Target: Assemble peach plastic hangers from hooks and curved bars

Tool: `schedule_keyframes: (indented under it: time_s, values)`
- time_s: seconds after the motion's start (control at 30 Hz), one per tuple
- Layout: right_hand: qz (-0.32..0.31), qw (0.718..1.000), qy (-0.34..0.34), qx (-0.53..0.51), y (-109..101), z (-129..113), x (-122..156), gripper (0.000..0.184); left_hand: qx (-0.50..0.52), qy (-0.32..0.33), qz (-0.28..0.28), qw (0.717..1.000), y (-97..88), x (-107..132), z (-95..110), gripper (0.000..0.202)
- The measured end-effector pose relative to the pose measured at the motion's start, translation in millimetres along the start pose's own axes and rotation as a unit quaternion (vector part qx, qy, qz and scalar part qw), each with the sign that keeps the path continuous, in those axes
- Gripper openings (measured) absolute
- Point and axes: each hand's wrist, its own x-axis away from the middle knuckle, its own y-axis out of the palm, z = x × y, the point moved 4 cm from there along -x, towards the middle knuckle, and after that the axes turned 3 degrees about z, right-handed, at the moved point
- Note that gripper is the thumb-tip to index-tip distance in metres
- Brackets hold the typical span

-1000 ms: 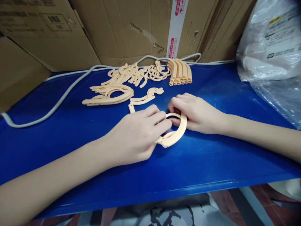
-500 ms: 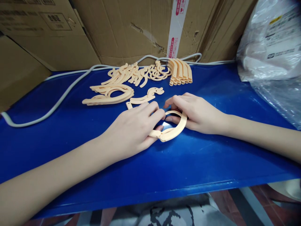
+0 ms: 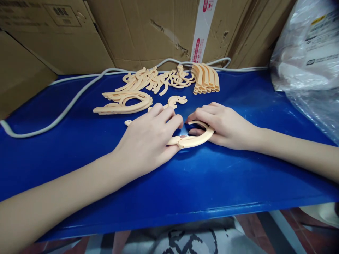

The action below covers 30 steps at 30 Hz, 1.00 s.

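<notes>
A beige plastic folding hanger (image 3: 194, 141), its curved arms joined at a pivot, is held between both hands just above the blue table. My left hand (image 3: 152, 135) closes round its left part, which the palm and fingers mostly hide. Thumb and fingers of my right hand (image 3: 218, 123) grip the bent right arm. Just beyond my left hand lie a beige hook piece (image 3: 177, 101) and, partly covered by the hand, another piece whose tip (image 3: 128, 122) shows. A stack of folded hangers (image 3: 123, 103) rests farther left.
Behind lie a heap of loose hooks and small parts (image 3: 159, 80) and a row of curved hanger arms (image 3: 206, 78). A white cable (image 3: 79, 95) runs along the left and back of the blue table (image 3: 159, 197). Cardboard boxes (image 3: 148, 31) and a plastic-wrapped bundle (image 3: 304, 53) border it.
The hanger has tilted flatter, its near edge rising in view. My left hand has turned slightly and shifted up, covering more of the hook piece behind it. My right hand keeps its grip.
</notes>
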Motion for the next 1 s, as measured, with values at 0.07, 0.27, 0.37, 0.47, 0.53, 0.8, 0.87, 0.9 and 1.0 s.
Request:
schedule_keyframes:
  time_s: [0.07, 0.27, 0.37, 0.47, 0.53, 0.8, 0.87, 0.9, 1.0]
  values:
    - [-0.001, 1.0, -0.002, 0.003, 1, 0, 0, 0.026, -0.009, -0.014, -0.002, 1.0, -0.4, 1, 0, 0.015]
    - [-0.003, 1.0, -0.003, -0.005, 0, -1, 0, 0.026, -0.042, -0.016, 0.037, 0.998, -7.9, 5, 5, 0.011]
    - [-0.003, 1.0, -0.005, -0.005, 0, -1, 0, 0.027, -0.063, 0.004, 0.065, 0.996, -11.2, 5, 8, 0.013]
    - [0.0, 1.0, -0.005, -0.005, -1, -1, 0, 0.028, -0.079, 0.012, 0.078, 0.994, -12.7, 5, 9, 0.016]
    - [0.0, 1.0, -0.005, -0.006, 0, -1, 0, 0.028, -0.086, 0.009, 0.081, 0.993, -13.0, 6, 9, 0.015]
    - [-0.001, 1.0, -0.005, -0.004, 0, 0, 0, 0.028, -0.063, 0.011, 0.071, 0.995, -10.0, 5, 9, 0.01]
    - [-0.001, 1.0, -0.004, -0.001, 0, 0, 0, 0.028, -0.045, 0.016, 0.047, 0.998, -8.1, 4, 8, 0.012]
    - [-0.002, 1.0, -0.002, -0.001, 0, 0, 0, 0.028, -0.038, 0.019, 0.035, 0.998, -7.3, 3, 7, 0.012]
    - [-0.004, 1.0, 0.001, 0.0, 0, 0, 0, 0.027, -0.026, 0.025, 0.016, 0.999, -6.0, 2, 6, 0.013]
